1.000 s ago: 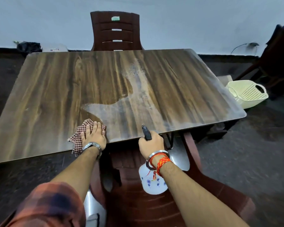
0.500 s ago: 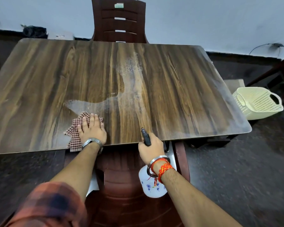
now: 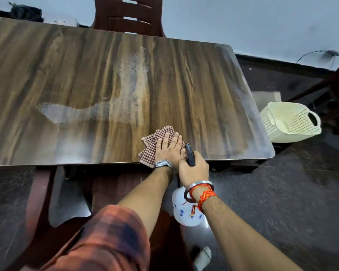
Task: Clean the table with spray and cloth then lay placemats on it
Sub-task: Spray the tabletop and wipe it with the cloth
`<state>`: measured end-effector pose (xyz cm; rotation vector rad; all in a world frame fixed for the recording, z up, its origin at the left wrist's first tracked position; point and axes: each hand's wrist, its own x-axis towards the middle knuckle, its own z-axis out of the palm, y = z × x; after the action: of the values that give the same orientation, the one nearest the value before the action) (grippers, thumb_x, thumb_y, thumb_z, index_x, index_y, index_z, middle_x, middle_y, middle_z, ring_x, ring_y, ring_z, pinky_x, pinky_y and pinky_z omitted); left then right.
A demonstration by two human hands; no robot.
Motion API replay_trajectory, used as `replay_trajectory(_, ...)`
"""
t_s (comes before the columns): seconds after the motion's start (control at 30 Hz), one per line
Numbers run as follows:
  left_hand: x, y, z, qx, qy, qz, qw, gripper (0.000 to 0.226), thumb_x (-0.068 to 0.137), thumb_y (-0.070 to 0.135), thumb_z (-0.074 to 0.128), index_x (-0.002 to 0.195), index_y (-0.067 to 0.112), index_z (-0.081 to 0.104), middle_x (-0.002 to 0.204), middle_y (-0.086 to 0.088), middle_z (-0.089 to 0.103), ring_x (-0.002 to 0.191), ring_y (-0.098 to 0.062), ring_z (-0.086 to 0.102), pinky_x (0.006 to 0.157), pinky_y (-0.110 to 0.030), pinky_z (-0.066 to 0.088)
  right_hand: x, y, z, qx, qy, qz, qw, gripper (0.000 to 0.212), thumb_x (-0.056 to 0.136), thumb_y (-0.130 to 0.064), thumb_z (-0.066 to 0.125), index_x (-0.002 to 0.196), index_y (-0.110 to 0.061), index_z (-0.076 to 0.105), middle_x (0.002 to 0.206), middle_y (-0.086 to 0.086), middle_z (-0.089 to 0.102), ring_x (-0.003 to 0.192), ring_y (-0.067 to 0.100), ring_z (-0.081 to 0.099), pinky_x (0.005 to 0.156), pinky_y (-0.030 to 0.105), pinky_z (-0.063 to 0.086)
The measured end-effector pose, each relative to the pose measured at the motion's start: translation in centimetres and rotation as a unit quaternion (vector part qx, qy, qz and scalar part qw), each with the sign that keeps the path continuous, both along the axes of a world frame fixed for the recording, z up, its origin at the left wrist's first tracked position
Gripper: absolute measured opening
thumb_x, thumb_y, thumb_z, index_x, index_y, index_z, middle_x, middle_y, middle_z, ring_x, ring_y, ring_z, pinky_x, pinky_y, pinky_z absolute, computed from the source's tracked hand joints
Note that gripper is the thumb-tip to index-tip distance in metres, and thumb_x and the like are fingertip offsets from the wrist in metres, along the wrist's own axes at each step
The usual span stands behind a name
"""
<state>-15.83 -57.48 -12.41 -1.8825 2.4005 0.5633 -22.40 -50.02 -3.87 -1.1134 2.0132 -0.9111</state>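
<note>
Wood-grain table fills your head view, with a pale damp smear running from its middle toward the near edge. Your left hand lies flat, fingers straight and close together, pressing the checked cloth onto the table right at the near edge, toward the right corner. The cloth sticks out past your fingertips and to the left of your palm. Your right hand sits just beside the left wrist, off the near edge, fingers curled round the neck of the spray bottle. The bottle's black nozzle rises over the edge close to your left hand, while its white body hangs below your wrist. A cream basket sits on the floor past the table's right edge, and a brown chair stands at the far edge.
</note>
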Motion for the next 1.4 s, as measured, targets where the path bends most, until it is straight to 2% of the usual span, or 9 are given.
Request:
replay_trajectory(0.1, -5.0, 0.1, -0.4, -0.041, -0.022, -0.026, 0.999, 0.067, 0.083, 0.040, 0.018, 0.129, 0.023, 0.063, 0.139, 0.004, 0.056, 0.129, -0.027, 0.051, 0.109, -0.043, 0.026, -5.1, -0.7, 0.2, -0.017, -0.011, 0.005, 1.000, 0.009, 0.077, -0.011, 0.058, 0.070, -0.011, 0.051, 0.073, 0.007, 0.058, 0.063, 0.019, 0.047, 0.064, 0.028, 0.037)
replay_trajectory(0.17, -8.1, 0.1, -1.2, -0.014, -0.023, -0.022, 0.999, 0.058, 0.082, 0.037, 0.027, 0.115, 0.023, 0.073, 0.125, 0.005, 0.066, 0.116, -0.026, 0.062, 0.099, -0.039, 0.030, -8.4, -1.1, 0.4, -0.019, -0.014, 0.016, 1.000, 0.008, 0.077, -0.013, 0.058, 0.072, -0.013, 0.052, 0.078, 0.009, 0.059, 0.065, 0.019, 0.047, 0.065, 0.027, 0.037)
replay_trajectory(0.27, -13.5, 1.3, 1.1, 0.034, -0.006, 0.032, 0.999, 0.064, 0.093, 0.044, 0.012, 0.147, 0.026, 0.039, 0.156, 0.006, 0.032, 0.145, -0.024, 0.026, 0.116, -0.044, 0.012, -14.4, -1.0, 1.0, -0.008, -0.011, 0.029, 1.000, 0.008, 0.080, -0.016, 0.059, 0.076, -0.013, 0.053, 0.084, 0.012, 0.061, 0.069, 0.022, 0.048, 0.065, 0.027, 0.036)
replay_trajectory(0.37, -17.3, 0.7, 0.8, 0.020, 0.021, 0.087, 0.996, 0.055, 0.102, 0.043, 0.018, 0.154, 0.031, 0.010, 0.162, 0.014, 0.002, 0.149, -0.019, -0.004, 0.119, -0.046, -0.003, -19.7, -1.4, 1.8, -0.001, 0.002, 0.033, 0.999, 0.011, 0.080, -0.016, 0.060, 0.074, -0.015, 0.051, 0.081, 0.010, 0.059, 0.072, 0.024, 0.048, 0.068, 0.028, 0.036)
replay_trajectory(0.63, -14.0, -0.7, 0.5, -0.008, 0.042, 0.241, 0.970, 0.052, 0.102, 0.044, 0.014, 0.153, 0.038, 0.011, 0.161, 0.019, 0.002, 0.149, -0.016, -0.003, 0.119, -0.043, -0.005, -23.6, -5.2, 2.6, 0.020, 0.009, 0.140, 0.990, 0.017, 0.079, -0.011, 0.056, 0.068, -0.014, 0.044, 0.074, 0.008, 0.051, 0.067, 0.024, 0.043, 0.060, 0.030, 0.033)
replay_trajectory(1.0, 3.6, -4.4, -0.6, -0.037, -0.001, 0.527, 0.849, 0.075, 0.096, 0.045, 0.037, 0.154, 0.007, 0.009, 0.163, -0.010, 0.004, 0.149, -0.024, -0.002, 0.121, -0.039, -0.004, -7.0, -14.4, 1.9, 0.103, -0.008, 0.379, 0.919, 0.007, 0.077, -0.012, 0.053, 0.073, -0.011, 0.047, 0.083, 0.012, 0.056, 0.074, 0.030, 0.049, 0.064, 0.030, 0.037)
replay_trajectory(1.17, 9.2, -6.6, -0.5, -0.013, -0.037, 0.601, 0.798, 0.072, 0.095, 0.056, 0.027, 0.154, 0.015, 0.016, 0.163, -0.009, 0.004, 0.149, -0.026, -0.001, 0.120, -0.044, -0.005, -0.8, -19.7, 2.2, 0.142, 0.026, 0.444, 0.885, 0.020, 0.077, -0.013, 0.051, 0.062, -0.014, 0.039, 0.075, 0.009, 0.050, 0.067, 0.028, 0.044, 0.060, 0.031, 0.035)
replay_trajectory(1.3, 14.6, -8.9, 0.0, 0.000, -0.054, 0.659, 0.751, 0.072, 0.092, 0.067, 0.021, 0.153, 0.028, 0.018, 0.163, -0.006, 0.004, 0.149, -0.027, -0.001, 0.118, -0.050, -0.005, 2.0, -24.2, 1.5, 0.130, 0.067, 0.475, 0.868, 0.009, 0.078, -0.014, 0.052, 0.081, -0.006, 0.051, 0.094, 0.018, 0.061, 0.085, 0.037, 0.056, 0.071, 0.037, 0.045)
replay_trajectory(1.4, 17.9, -10.6, -0.3, 0.008, -0.048, 0.671, 0.740, 0.071, 0.093, 0.066, 0.022, 0.154, 0.030, 0.016, 0.163, -0.004, 0.003, 0.149, -0.028, -0.001, 0.118, -0.050, -0.002, 1.9, -27.3, 1.1, 0.144, 0.064, 0.451, 0.879, 0.011, 0.077, -0.015, 0.052, 0.079, -0.005, 0.052, 0.089, 0.017, 0.059, 0.076, 0.033, 0.052, 0.069, 0.038, 0.047)
